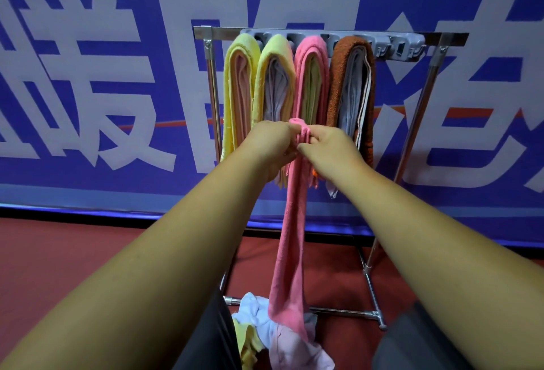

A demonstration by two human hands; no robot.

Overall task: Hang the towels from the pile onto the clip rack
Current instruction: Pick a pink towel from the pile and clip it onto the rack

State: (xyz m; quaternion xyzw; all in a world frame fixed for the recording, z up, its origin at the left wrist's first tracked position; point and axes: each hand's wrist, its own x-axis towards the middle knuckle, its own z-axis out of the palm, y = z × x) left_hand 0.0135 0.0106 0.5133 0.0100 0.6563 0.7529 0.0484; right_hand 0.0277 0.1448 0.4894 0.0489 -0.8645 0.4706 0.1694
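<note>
A pink towel point(290, 252) hangs long and bunched from both my hands in front of the rack. My left hand point(272, 143) and my right hand point(326, 149) pinch its top end together at mid-height. The grey clip rack point(397, 45) runs along the top bar of a metal stand point(432, 81). Four bundles hang from its clips: two yellow towels point(238, 81), a pink one point(312, 75) and a brown one point(338, 81). The clips at the right end are bare. The towel pile point(265, 328), white, yellow and pale pink, lies on the floor between my knees.
A large blue banner with white characters point(103, 90) stands right behind the stand. The floor point(73, 252) is red. The stand's base bars point(374, 313) lie on the floor at the right, and my dark-clad knees frame the pile.
</note>
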